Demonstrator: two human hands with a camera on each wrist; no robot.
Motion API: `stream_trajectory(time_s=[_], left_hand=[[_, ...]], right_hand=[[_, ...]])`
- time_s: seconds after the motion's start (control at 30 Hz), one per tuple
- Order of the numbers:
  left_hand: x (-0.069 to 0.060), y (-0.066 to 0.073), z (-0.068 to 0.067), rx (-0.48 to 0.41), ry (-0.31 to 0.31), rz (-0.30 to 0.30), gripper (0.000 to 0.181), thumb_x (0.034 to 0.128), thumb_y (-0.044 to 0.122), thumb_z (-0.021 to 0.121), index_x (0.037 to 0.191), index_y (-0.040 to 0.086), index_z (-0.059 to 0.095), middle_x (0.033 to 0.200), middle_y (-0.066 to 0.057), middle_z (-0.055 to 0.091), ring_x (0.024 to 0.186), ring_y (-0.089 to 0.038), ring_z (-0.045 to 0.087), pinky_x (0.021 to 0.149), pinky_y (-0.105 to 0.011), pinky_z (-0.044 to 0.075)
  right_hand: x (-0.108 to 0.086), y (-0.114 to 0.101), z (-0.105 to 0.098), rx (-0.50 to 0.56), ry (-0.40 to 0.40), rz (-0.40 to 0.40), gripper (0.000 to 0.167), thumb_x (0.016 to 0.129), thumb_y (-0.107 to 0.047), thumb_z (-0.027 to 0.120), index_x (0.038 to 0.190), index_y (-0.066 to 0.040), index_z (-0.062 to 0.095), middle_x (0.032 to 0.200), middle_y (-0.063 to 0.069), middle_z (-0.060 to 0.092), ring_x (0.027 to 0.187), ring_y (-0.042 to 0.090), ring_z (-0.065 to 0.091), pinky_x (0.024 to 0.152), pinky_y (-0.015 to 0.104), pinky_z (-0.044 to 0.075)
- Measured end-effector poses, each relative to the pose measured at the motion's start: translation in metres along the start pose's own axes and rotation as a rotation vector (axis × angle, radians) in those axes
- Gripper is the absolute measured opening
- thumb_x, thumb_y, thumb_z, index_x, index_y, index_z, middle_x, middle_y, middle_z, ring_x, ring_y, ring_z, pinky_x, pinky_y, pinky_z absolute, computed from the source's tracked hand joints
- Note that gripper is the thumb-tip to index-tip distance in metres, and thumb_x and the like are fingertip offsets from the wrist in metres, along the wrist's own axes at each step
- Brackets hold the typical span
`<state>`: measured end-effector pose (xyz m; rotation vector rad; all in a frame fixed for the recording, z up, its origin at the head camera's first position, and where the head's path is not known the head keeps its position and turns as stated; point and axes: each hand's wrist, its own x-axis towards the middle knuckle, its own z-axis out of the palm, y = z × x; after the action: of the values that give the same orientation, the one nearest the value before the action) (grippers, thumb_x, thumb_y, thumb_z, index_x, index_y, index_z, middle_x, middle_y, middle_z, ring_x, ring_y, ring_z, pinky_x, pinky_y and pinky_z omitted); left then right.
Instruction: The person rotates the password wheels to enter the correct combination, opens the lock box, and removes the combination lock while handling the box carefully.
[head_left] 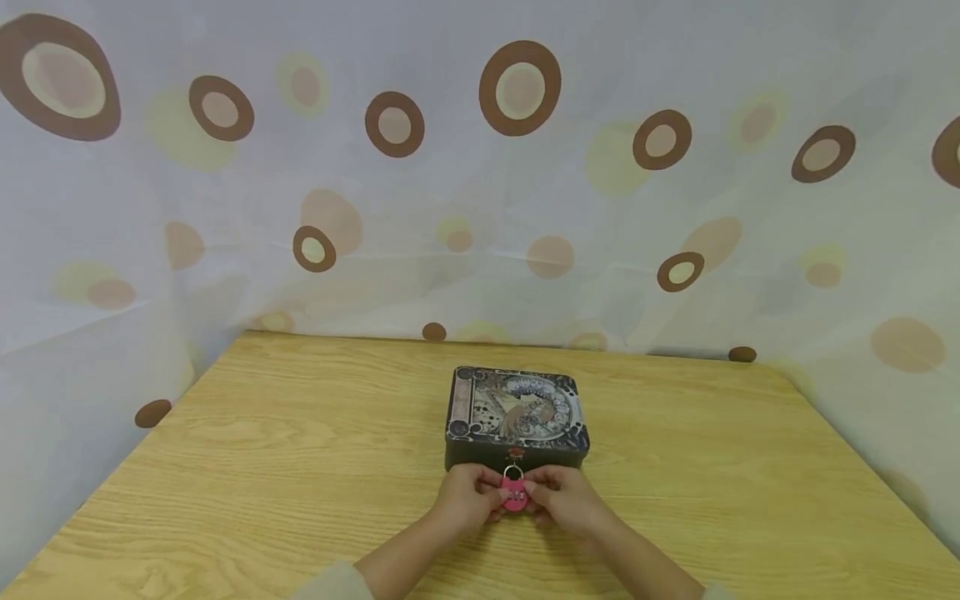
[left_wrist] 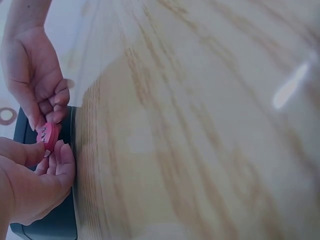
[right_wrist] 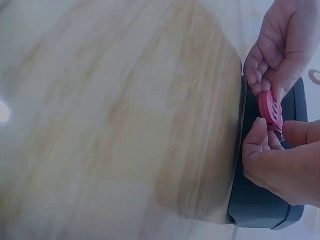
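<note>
A pink combination padlock (head_left: 515, 497) with number dials hangs by its shackle at the front clasp of a dark tin box (head_left: 517, 417), whose lid carries a gear-patterned picture. My left hand (head_left: 467, 497) pinches the padlock's left side between thumb and fingers. From the other side my right hand (head_left: 567, 498) grips it the same way. Both wrist views show the padlock (left_wrist: 48, 135) (right_wrist: 270, 110) between the two hands, close to the box's dark front wall (right_wrist: 265, 210). Whether the shackle is locked cannot be made out.
The box stands on a wood-grain table (head_left: 315, 433), near its middle. Behind and at both sides hangs a pale curtain (head_left: 450, 192) with brown and yellow circles, meeting the table's back edge.
</note>
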<state>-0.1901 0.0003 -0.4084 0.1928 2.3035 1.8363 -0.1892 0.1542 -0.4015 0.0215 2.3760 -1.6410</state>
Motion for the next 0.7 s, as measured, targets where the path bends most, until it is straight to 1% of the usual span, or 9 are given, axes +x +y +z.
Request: stream_trajectory(time_s=[0.1, 0.2, 0.23, 0.27, 0.5, 0.6, 0.7], left_hand=[[0.0003, -0.0003, -0.0003, 0.0, 0.003, -0.003, 0.01, 0.0839, -0.005, 0.06, 0.09, -0.013, 0.06, 0.071, -0.012, 0.062, 0.058, -0.009, 0.057, 0.055, -0.025, 0.055], [0.0006, 0.0003, -0.0002, -0.004, 0.004, 0.0, 0.01, 0.084, -0.005, 0.06, 0.09, -0.013, 0.061, 0.071, -0.012, 0.063, 0.057, -0.009, 0.056, 0.055, -0.025, 0.055], [0.0003, 0.0007, -0.0003, -0.007, 0.004, 0.004, 0.01, 0.0839, -0.005, 0.06, 0.09, -0.013, 0.061, 0.071, -0.013, 0.063, 0.057, -0.009, 0.057, 0.055, -0.025, 0.055], [0.0001, 0.001, -0.0002, -0.007, 0.002, 0.007, 0.01, 0.0838, -0.005, 0.06, 0.089, -0.014, 0.061, 0.071, -0.013, 0.063, 0.057, -0.009, 0.057, 0.055, -0.025, 0.055], [-0.0019, 0.0033, -0.0006, -0.007, 0.002, 0.003, 0.01, 0.0839, -0.005, 0.06, 0.09, -0.014, 0.061, 0.072, -0.016, 0.064, 0.058, -0.009, 0.058, 0.056, -0.027, 0.056], [-0.0018, 0.0025, -0.0006, -0.01, 0.002, 0.002, 0.01, 0.0837, -0.006, 0.06, 0.09, -0.014, 0.061, 0.072, -0.016, 0.065, 0.058, -0.009, 0.058, 0.055, -0.026, 0.055], [-0.0015, 0.0016, -0.0008, -0.017, 0.003, -0.002, 0.01, 0.0839, -0.006, 0.06, 0.09, -0.014, 0.061, 0.072, -0.015, 0.064, 0.058, -0.009, 0.058, 0.055, -0.026, 0.055]], right_hand=[[0.0008, 0.0018, -0.0034, 0.012, -0.037, -0.007, 0.02, 0.09, -0.005, 0.054, 0.103, 0.01, 0.058, 0.082, 0.009, 0.063, 0.072, 0.012, 0.058, 0.062, 0.026, 0.052], [-0.0008, 0.0005, -0.0038, 0.005, -0.069, -0.031, 0.023, 0.088, -0.004, 0.055, 0.104, 0.013, 0.057, 0.082, 0.009, 0.064, 0.071, 0.011, 0.058, 0.062, 0.026, 0.052], [-0.0025, -0.0013, -0.0021, -0.005, -0.054, -0.034, 0.026, 0.088, -0.002, 0.055, 0.106, 0.016, 0.054, 0.083, 0.011, 0.063, 0.071, 0.011, 0.058, 0.062, 0.027, 0.052], [-0.0028, -0.0018, -0.0016, -0.01, -0.061, -0.036, 0.027, 0.088, -0.002, 0.054, 0.107, 0.016, 0.053, 0.083, 0.011, 0.063, 0.071, 0.011, 0.058, 0.063, 0.028, 0.053], [-0.0021, -0.0035, 0.0005, -0.011, -0.072, -0.031, 0.027, 0.087, -0.001, 0.055, 0.108, 0.017, 0.051, 0.086, 0.011, 0.064, 0.071, 0.01, 0.059, 0.063, 0.028, 0.052], [-0.0034, -0.0047, 0.0011, -0.019, -0.078, -0.044, 0.026, 0.087, -0.002, 0.055, 0.104, 0.017, 0.053, 0.083, 0.009, 0.063, 0.071, 0.009, 0.057, 0.063, 0.027, 0.052], [-0.0041, -0.005, 0.0019, -0.02, -0.077, -0.037, 0.023, 0.087, -0.003, 0.055, 0.101, 0.016, 0.055, 0.077, 0.003, 0.059, 0.07, 0.009, 0.054, 0.062, 0.026, 0.05]])
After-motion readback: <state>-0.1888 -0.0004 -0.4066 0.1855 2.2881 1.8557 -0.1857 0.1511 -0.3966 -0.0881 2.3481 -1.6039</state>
